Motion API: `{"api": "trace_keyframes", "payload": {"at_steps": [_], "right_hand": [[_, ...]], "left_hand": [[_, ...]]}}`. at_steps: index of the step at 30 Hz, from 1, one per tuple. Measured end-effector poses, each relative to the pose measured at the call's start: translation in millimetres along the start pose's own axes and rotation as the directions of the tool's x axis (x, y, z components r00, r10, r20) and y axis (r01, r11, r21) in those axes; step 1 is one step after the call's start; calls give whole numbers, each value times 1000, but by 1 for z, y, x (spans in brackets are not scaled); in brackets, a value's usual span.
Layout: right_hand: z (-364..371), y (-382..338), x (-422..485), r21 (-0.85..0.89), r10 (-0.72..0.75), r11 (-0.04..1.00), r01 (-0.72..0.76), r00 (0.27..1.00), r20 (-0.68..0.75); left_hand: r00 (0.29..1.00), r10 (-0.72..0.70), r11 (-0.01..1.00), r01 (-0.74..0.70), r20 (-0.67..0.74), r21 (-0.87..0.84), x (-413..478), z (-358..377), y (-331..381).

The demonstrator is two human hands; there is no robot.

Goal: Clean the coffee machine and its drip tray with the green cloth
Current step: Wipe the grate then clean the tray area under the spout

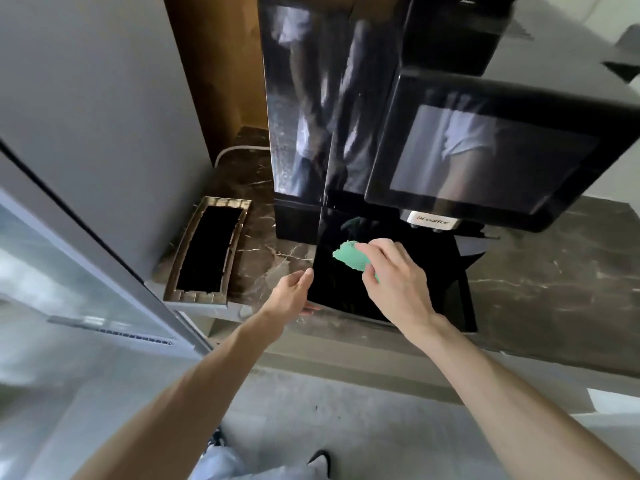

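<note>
Two hands at frame centre, left hand (294, 289) grip curled round the left edge of the drip tray (332, 292), tray running lengthwise from coffee machine (329, 98) down to the front edge of the counter (554, 271), right hand (398, 282) grip pinching green cloth (349, 256) on its upper part, counter stretching to frame right.

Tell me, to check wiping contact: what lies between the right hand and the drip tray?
The green cloth, gripped by the right hand; head view.

glossy black coffee machine (332, 98), soft green cloth (349, 256), polished marble counter (554, 271)
</note>
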State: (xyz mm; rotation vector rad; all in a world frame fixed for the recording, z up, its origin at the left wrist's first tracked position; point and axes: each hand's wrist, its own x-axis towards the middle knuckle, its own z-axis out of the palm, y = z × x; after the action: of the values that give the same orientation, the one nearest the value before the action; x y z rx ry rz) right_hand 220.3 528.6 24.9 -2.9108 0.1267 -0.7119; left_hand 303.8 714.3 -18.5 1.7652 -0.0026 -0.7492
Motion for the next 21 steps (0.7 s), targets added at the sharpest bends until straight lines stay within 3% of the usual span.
{"api": "trace_keyframes", "payload": {"at_steps": [4, 7, 11, 16, 20, 21], "right_hand": [[19, -21, 16, 72, -105, 993, 94, 980, 171], [25, -33, 29, -3, -109, 993, 116, 942, 318], [20, -33, 41, -97, -143, 976, 195, 908, 393], [8, -19, 40, -111, -56, 987, 117, 892, 448], [-12, 22, 23, -288, 141, 957, 42, 797, 587], [-15, 32, 13, -294, 157, 956, 19, 812, 562]], "left_hand": [[998, 40, 997, -38, -44, 61, -2, 3, -1], [995, 72, 990, -62, -74, 123, -2, 3, 1], [991, 99, 979, -81, -86, 188, 1, 2, 1], [992, 103, 983, -90, -76, 157, -4, 2, 1], [991, 121, 988, -114, -64, 102, -5, 1, 1], [990, 126, 989, -121, -61, 85, -5, 2, 0]]}}
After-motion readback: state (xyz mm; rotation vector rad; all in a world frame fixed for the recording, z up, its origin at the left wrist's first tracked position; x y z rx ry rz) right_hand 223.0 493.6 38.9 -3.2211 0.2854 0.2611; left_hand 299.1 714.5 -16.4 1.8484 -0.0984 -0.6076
